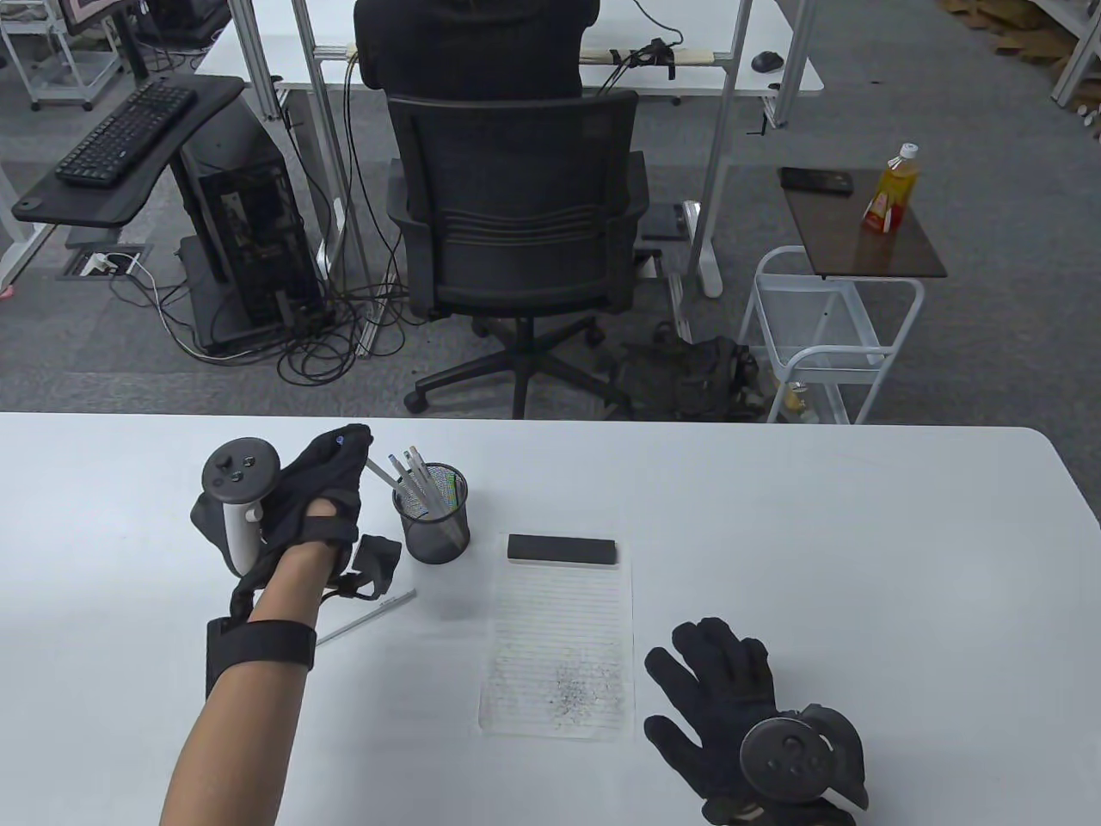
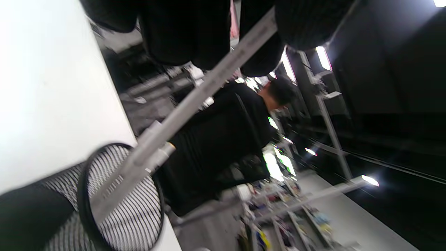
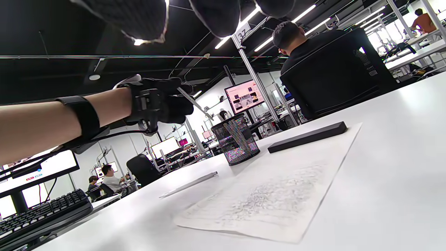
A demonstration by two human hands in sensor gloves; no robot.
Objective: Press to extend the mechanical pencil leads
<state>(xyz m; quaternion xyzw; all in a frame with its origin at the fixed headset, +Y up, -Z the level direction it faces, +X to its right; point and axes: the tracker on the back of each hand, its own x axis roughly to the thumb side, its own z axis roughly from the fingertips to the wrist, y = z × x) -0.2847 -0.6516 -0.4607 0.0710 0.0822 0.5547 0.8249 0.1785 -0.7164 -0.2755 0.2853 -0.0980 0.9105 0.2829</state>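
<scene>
My left hand grips a silver mechanical pencil by its upper part, just left of and above a black mesh cup. The pencil slants down with its lower end inside the cup's mouth, as the left wrist view shows: pencil, cup. Several more pencils stand in the cup. Another silver pencil lies on the table under my left wrist. My right hand rests flat and empty on the table at the lower right, fingers spread.
A lined sheet with grey graphite marks lies at the middle, with a black block on its top edge. The white table ends at the far edge, with an office chair beyond it.
</scene>
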